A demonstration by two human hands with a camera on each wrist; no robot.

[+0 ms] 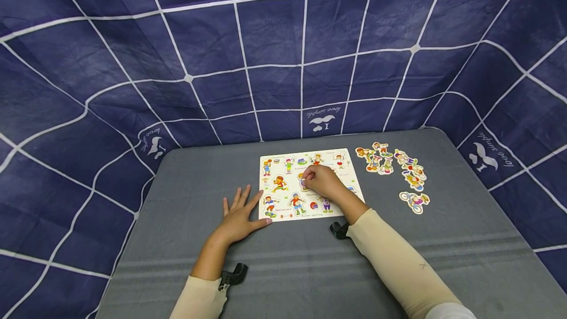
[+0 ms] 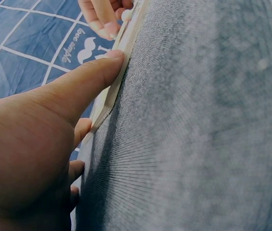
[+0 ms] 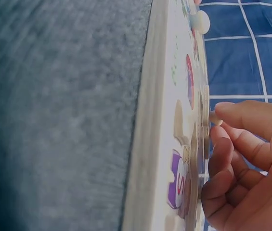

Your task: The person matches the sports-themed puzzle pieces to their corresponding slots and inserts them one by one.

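Observation:
A pale wooden knob puzzle board [image 1: 328, 155] printed with sports figures lies on the table. Over its middle, my right hand [image 1: 325, 181] pinches the small knob [image 3: 214, 118] of a figure-shaped puzzle piece [image 1: 302, 183] between thumb and fingertips. In the right wrist view that piece lies at the board's surface; whether it is fully seated I cannot tell. My left hand [image 1: 237, 219] rests at the board's left side, fingers spread, its thumb [image 2: 95, 72] on the near edge. Other figures, such as a roller skater [image 1: 297, 204] and a runner [image 1: 279, 184], show on the board.
Several loose figure pieces [image 1: 374, 158] lie right of the board, with another group [image 1: 412, 169] further right. A cyclist piece [image 1: 415, 202] lies nearest me. The grey table [image 1: 186, 196] meets a blue checked cloth [image 1: 283, 87] behind and at both sides.

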